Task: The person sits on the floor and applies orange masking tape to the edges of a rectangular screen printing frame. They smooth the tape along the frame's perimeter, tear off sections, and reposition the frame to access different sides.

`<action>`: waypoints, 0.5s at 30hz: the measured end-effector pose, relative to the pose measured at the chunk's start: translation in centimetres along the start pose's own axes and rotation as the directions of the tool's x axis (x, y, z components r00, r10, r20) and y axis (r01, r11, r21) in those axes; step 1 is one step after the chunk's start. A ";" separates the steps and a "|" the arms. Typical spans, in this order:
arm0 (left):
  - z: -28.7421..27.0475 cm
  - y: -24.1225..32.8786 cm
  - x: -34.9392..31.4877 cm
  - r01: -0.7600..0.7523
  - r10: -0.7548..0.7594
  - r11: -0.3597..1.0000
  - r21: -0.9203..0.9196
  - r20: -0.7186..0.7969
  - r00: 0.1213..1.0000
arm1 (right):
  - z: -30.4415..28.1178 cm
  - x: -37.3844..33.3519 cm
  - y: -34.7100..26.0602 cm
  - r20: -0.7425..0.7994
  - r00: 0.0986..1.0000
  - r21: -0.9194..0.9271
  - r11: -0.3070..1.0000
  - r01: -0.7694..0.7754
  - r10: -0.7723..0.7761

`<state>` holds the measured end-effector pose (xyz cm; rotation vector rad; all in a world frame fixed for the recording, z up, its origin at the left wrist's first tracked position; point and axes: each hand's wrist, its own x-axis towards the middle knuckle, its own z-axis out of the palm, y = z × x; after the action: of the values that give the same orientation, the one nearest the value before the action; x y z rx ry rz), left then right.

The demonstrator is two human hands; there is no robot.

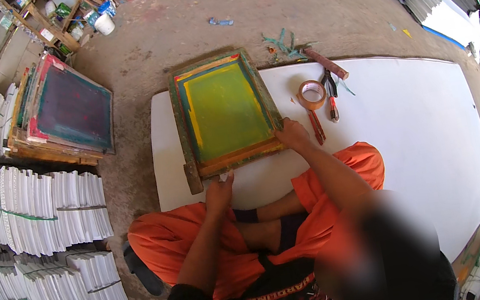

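Observation:
A wooden screen-printing frame with yellow-green mesh lies before me on a large white board. At its near right corner, my right hand grips the wooden edge. My left hand is closed just below the near edge, thumb up; a small pale bit shows by its fingertips, too small to name. To the right of the frame lie a roll of brown tape, pliers with dark jaws and red handles, a slim red-handled tool and a dark red rod.
Tied stacks of white sheets stand at the left, beside leaning printing screens. Green scraps of cord and a blue scrap lie on the concrete floor. Paint tubs stand far off; more stacked sheets are far right.

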<state>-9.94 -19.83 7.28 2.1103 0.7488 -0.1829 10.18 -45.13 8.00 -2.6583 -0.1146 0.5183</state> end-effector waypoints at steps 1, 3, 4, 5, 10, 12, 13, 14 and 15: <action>-0.7 0.9 0.0 0.051 -0.049 0.995 -0.085 0.030 0.998 | -0.2 -0.1 -0.1 0.013 1.000 -0.012 1.000 -0.001 0.001; -1.6 1.0 0.6 0.178 -0.163 0.959 -0.220 0.081 0.983 | -0.1 -0.6 -0.8 0.011 1.000 -0.009 1.000 -0.001 0.001; -2.0 0.4 1.3 0.247 -0.225 0.930 -0.272 0.109 0.968 | 0.4 -1.6 -1.3 -0.007 1.000 0.002 1.000 -0.007 0.007; -2.4 -0.3 2.0 0.315 -0.284 0.893 -0.321 0.141 0.948 | 0.9 -2.5 -1.9 -0.025 1.000 0.013 1.000 -0.012 0.012; -5.8 -0.6 4.4 0.108 -0.185 0.873 -0.476 -0.119 0.976 | 4.1 -8.2 -7.6 -0.061 0.997 0.110 0.994 -0.030 0.037; -7.1 -0.3 5.8 0.067 -0.187 0.829 -0.555 -0.162 0.969 | 5.2 -9.6 -8.9 0.001 1.000 0.134 0.991 0.008 -0.008; -7.4 -0.3 6.6 0.070 -0.204 0.790 -0.609 -0.153 0.967 | 6.0 -9.8 -8.9 0.063 0.997 0.140 0.990 0.033 -0.043; -7.4 -0.5 7.0 0.072 -0.220 0.747 -0.661 -0.144 0.965 | 6.5 -9.8 -8.9 0.126 0.989 0.149 0.987 0.058 -0.077; -7.0 -2.0 7.9 0.100 -0.262 0.772 -0.627 -0.171 0.950 | 6.7 -9.5 -9.3 0.112 0.988 0.137 0.986 0.091 -0.107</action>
<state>-5.68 -9.98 7.19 1.4420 1.0082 0.2123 -1.11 -35.59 9.54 -2.4787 -0.2385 0.6288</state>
